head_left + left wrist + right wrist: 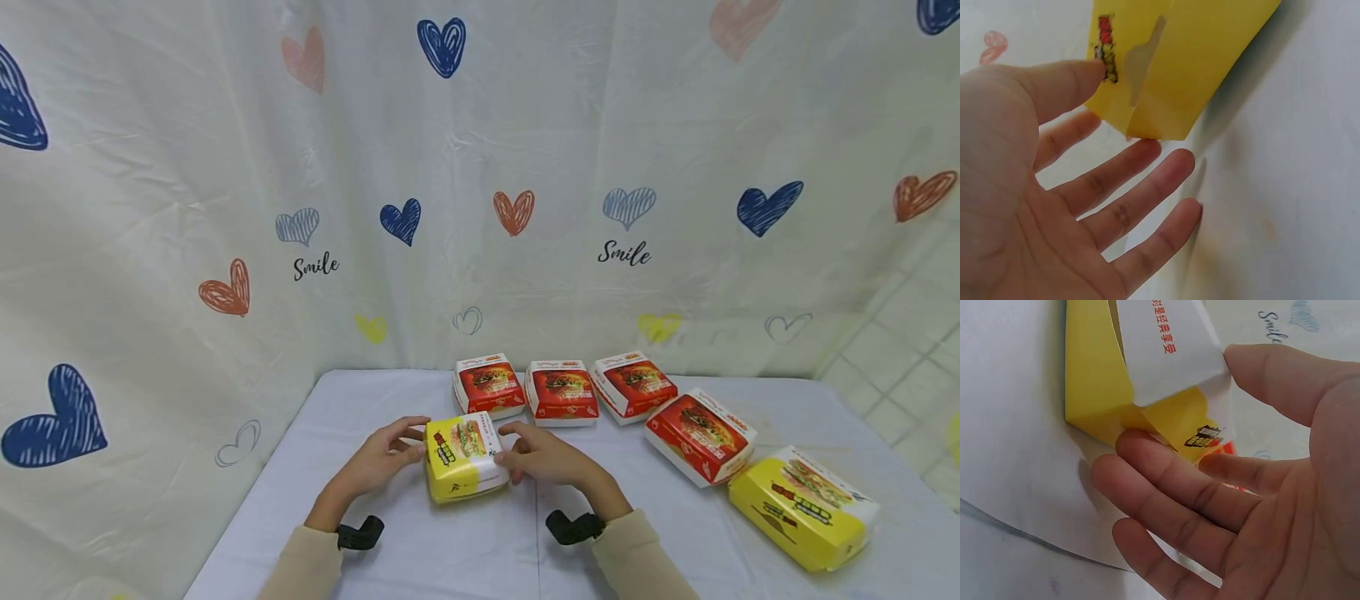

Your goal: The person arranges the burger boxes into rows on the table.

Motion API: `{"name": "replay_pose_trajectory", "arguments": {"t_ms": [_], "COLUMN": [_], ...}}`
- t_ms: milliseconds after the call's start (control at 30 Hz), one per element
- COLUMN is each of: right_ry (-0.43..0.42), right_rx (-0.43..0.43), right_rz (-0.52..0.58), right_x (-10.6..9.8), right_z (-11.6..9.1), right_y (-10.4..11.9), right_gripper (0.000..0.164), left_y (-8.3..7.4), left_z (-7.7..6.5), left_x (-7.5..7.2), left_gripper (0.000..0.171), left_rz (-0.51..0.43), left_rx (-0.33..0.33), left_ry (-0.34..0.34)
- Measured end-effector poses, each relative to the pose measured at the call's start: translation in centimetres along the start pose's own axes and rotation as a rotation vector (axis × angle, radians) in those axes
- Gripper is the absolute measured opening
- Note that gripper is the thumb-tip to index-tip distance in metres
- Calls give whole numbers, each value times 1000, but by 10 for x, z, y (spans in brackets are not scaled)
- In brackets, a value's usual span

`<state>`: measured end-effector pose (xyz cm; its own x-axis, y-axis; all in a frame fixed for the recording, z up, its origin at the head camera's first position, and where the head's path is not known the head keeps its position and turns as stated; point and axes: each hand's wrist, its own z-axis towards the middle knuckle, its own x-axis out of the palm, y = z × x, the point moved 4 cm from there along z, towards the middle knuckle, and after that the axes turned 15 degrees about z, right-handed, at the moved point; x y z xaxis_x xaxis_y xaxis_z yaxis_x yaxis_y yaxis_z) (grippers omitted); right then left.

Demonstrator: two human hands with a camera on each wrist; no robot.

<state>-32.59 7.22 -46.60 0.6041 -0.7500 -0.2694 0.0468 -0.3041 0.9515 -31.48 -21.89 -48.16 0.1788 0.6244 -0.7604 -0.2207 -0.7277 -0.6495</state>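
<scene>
A yellow and white burger box (463, 460) with a burger picture on its lid lies on the white-covered table between both hands. My left hand (385, 456) is at its left side; the left wrist view has the thumb over a printed yellow side and the fingertips close to the corner, fingers spread and fairly straight. On the opposite side is my right hand (547, 457). In the right wrist view its thumb (1272, 378) meets the lid's edge, while the other fingers extend loosely by the lower corner.
Three red and white burger boxes stand along the back: left (491, 386), middle (562, 392) and right (634, 385). A fourth red box (701, 436) sits angled further right, beside another yellow box (804, 507). Behind the table hangs a heart-printed curtain (555, 125).
</scene>
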Motion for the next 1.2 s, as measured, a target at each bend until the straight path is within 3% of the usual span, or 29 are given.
{"name": "replay_pose_trajectory", "arguments": {"t_ms": [233,433,633,833,1033,1200], "right_ry": [-4,-131,-222,-212,-163,-147], "right_rx": [25,-10,-70,-71,-77,-77], "right_rz": [-32,-29,32,59,39,15], "right_x": [0,-3,0,6,8,7], "right_z": [-1,1,8,11,10,10], "right_y": [2,-2,-6,-9,-6,-5], "right_gripper": [64,49,50,58,61,60], "left_y": [5,1,-5,-13,-14,-12], "left_z": [4,0,-4,-6,-7,-7], "left_x": [4,-3,-7,-2,0,0], "left_gripper": [51,56,82,105,104,100], "left_rz": [-2,21,22,71,78,66], "left_rx": [-41,-63,-81,-44,-59,-20], "left_ry": [-30,-43,43,116,109,115]}}
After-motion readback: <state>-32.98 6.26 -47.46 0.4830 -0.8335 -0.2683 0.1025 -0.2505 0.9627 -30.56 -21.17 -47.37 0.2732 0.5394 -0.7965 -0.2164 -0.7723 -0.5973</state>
